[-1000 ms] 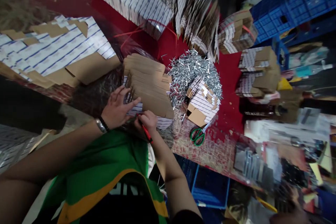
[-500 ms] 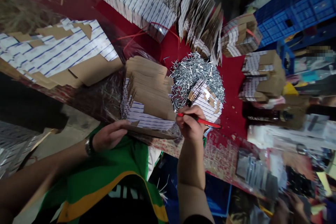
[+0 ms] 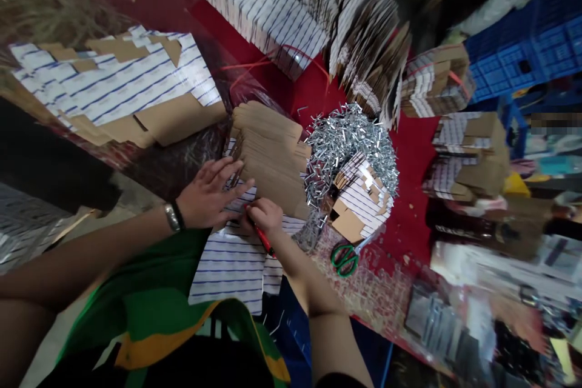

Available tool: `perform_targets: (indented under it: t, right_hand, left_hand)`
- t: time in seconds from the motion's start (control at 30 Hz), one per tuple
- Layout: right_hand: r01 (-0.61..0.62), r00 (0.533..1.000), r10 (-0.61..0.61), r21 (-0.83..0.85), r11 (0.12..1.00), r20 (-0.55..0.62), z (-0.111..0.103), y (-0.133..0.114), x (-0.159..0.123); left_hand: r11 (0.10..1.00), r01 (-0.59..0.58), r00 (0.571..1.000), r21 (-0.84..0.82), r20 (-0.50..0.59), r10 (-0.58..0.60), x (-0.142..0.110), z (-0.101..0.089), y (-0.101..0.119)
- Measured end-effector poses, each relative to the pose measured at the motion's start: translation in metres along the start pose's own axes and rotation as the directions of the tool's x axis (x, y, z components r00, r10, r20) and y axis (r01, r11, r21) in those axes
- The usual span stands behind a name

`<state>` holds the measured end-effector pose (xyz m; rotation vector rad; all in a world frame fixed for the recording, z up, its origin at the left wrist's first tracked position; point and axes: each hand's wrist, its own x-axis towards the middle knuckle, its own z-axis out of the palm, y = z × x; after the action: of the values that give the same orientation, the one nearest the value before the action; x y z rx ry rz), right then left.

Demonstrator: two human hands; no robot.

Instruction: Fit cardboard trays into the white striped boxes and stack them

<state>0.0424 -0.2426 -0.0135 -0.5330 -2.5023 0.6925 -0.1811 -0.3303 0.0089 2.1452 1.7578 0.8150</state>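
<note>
Two bare hands, right hand (image 3: 265, 216) pinched shut on a slim red marker pen (image 3: 262, 238), left hand (image 3: 210, 195) spread open on a blue-striped white carton blank (image 3: 230, 273), touching a stack of flattened brown cardboard cartons (image 3: 269, 160), silver staple heap (image 3: 350, 151) just beyond, green-handled steel scissors (image 3: 344, 259) near, on a red table cover (image 3: 416, 194)

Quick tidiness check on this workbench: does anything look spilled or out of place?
Yes. A loose heap of silver metal staples is spread across the red tablecloth and partly over a small stack of striped cardboard blanks, not in any container. A striped sheet also appears to overhang the table edge.
</note>
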Motion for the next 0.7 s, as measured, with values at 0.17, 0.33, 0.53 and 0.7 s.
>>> perform_targets:
  t: [0.17, 0.33, 0.53, 0.7]
  right_hand:
    - [-0.061, 0.998, 0.063, 0.055, 0.997, -0.03, -0.004, -0.008, 0.005]
    - [-0.111, 0.773, 0.266, 0.29, 0.951, -0.576, -0.057, -0.01, 0.015]
    - [-0.123, 0.856, 0.42, 0.669, 0.733, -0.302, -0.135, 0.011, 0.034]
    - [-0.146, 0.973, 0.074, 0.335, 0.931, 0.217, -0.077, 0.007, 0.029]
  left_hand:
    - [0.991, 0.132, 0.989, 0.016, 0.059, -0.133, 0.012, 0.008, 0.008]
    - [0.978, 0.178, 0.98, -0.107, -0.068, -0.186, 0.0, 0.016, 0.017]
    - [0.882, -0.069, 0.986, -0.466, -0.165, -0.01, -0.046, 0.009, 0.03]
    - [0.787, -0.056, 0.998, -0.614, -0.04, 0.04, -0.066, -0.017, 0.022]
